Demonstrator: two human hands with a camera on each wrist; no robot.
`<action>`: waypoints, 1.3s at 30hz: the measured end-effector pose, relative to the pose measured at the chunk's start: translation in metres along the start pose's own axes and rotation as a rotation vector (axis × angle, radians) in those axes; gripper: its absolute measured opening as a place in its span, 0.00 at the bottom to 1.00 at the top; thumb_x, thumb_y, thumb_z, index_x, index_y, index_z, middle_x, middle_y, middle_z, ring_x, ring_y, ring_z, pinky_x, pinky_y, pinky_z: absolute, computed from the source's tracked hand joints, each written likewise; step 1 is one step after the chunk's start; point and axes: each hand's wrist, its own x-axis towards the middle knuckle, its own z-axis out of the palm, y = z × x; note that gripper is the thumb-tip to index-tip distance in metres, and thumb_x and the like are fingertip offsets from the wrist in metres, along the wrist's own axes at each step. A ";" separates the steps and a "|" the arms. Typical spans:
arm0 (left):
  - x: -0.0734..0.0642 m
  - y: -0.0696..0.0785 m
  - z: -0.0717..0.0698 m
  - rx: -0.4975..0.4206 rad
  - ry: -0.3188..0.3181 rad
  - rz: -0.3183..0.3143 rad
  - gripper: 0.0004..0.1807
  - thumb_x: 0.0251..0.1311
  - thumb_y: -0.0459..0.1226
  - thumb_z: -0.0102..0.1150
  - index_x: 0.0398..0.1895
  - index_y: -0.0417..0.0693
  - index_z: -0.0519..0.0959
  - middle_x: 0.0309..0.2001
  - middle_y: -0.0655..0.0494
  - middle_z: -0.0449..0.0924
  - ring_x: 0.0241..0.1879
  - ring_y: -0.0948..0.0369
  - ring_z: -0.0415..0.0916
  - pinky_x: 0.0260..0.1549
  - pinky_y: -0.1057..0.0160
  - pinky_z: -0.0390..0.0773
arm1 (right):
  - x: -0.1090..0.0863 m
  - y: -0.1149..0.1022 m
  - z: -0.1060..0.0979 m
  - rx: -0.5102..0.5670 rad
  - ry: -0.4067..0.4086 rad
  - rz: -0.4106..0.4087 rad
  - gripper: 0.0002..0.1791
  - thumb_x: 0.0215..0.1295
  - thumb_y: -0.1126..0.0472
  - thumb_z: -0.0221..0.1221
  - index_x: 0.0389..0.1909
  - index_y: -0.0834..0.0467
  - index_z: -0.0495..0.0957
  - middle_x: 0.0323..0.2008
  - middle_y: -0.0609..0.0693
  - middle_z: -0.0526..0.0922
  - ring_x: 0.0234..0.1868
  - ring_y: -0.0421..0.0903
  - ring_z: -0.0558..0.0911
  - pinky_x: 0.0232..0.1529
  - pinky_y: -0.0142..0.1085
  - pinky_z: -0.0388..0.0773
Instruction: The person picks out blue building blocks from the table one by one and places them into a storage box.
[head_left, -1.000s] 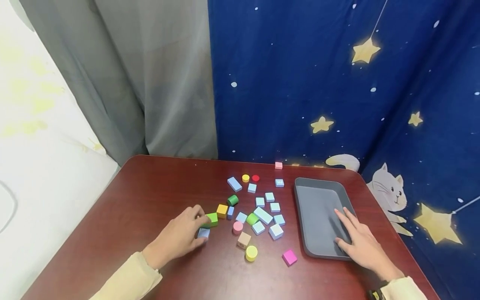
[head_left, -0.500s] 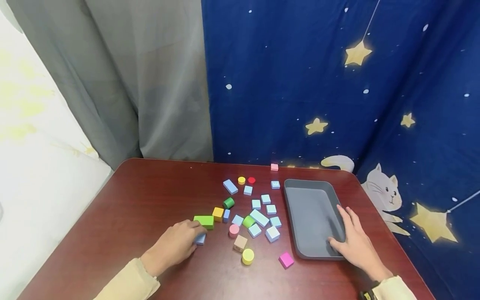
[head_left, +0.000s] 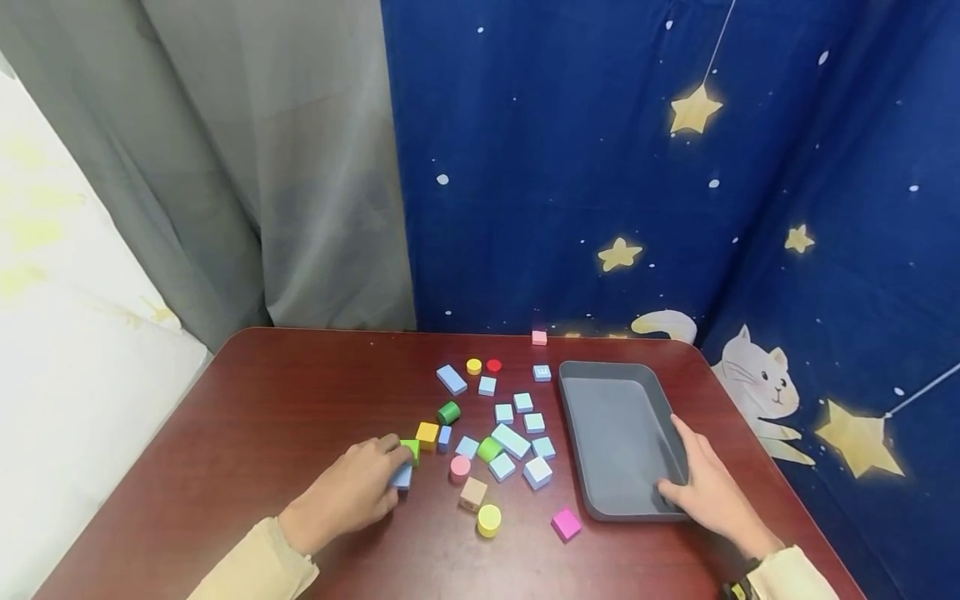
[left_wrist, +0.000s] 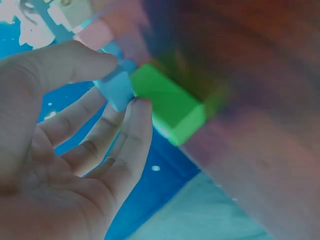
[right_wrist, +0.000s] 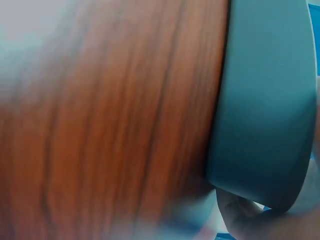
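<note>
Left wrist view shows the left grip (left_wrist: 62, 175) clamped on a blue block (left_wrist: 115, 89), a green block (left_wrist: 170, 100) just beside it. On the desk (head_left: 300, 383), two green cylinders (head_left: 448, 413) and two yellow rounds (head_left: 489, 522) lie outside one grey tray (head_left: 615, 408), where the right grip (head_left: 716, 498) rests, thumb and fingers apart.

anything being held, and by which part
The left hand pinches a blue block by its sides. The right hand touches the gray tray at its edge; a grip cannot be told.
</note>
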 end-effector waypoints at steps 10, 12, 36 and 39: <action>0.054 0.032 -0.008 -0.081 -0.042 0.036 0.23 0.60 0.39 0.78 0.57 0.42 0.85 0.49 0.49 0.83 0.41 0.57 0.81 0.44 0.51 0.87 | -0.001 0.000 0.001 -0.033 -0.006 0.015 0.59 0.56 0.61 0.74 0.85 0.70 0.52 0.72 0.74 0.65 0.65 0.74 0.73 0.59 0.71 0.74; 0.066 0.039 -0.006 -0.081 -0.043 0.058 0.23 0.60 0.41 0.77 0.57 0.43 0.85 0.48 0.49 0.83 0.41 0.58 0.81 0.43 0.53 0.88 | -0.002 0.000 0.001 -0.044 -0.008 0.021 0.60 0.56 0.61 0.75 0.85 0.70 0.52 0.72 0.74 0.65 0.64 0.74 0.72 0.59 0.71 0.74; 0.177 0.120 0.026 0.045 -0.137 0.275 0.23 0.64 0.46 0.76 0.59 0.47 0.84 0.49 0.52 0.84 0.40 0.62 0.82 0.42 0.66 0.85 | -0.004 -0.006 0.006 -0.058 -0.002 0.032 0.56 0.60 0.60 0.73 0.85 0.68 0.54 0.74 0.71 0.64 0.65 0.71 0.70 0.62 0.72 0.72; 0.186 0.131 0.034 0.060 -0.130 0.297 0.21 0.65 0.46 0.76 0.56 0.47 0.84 0.46 0.53 0.85 0.38 0.63 0.82 0.39 0.68 0.85 | -0.003 -0.006 0.007 -0.062 -0.001 0.030 0.56 0.60 0.60 0.73 0.85 0.68 0.54 0.74 0.70 0.64 0.65 0.71 0.70 0.63 0.71 0.72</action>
